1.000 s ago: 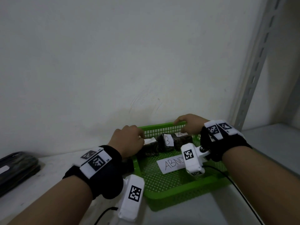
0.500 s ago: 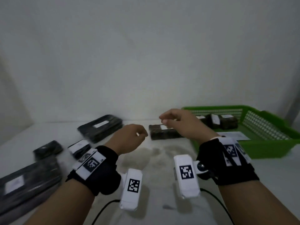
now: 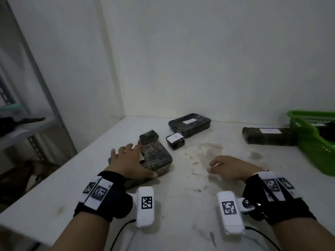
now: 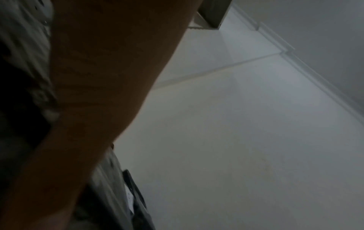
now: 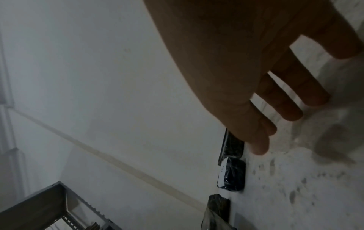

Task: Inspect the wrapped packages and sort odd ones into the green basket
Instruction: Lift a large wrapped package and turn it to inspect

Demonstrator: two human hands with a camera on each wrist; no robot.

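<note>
Head view: some packages already lie in the green basket (image 3: 308,140) at three o'clock, though which ones I cannot tell; five wrapped packages are left on the tabletop (image 3: 190,187), so sorting looks partway done. The left hand (image 3: 129,163) rests with fingers spread wide on the nearest package (image 3: 155,156) at ten o'clock. The right hand (image 3: 231,167) hovers empty, fingers loose, well apart from the long package (image 3: 268,136) at two o'clock.

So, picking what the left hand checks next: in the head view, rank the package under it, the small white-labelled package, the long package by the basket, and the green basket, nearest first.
1. Package under the left hand, touched.
2. Small labelled package, beyond, right.
3. Long package, far right.
4. Green basket, right edge.
</note>
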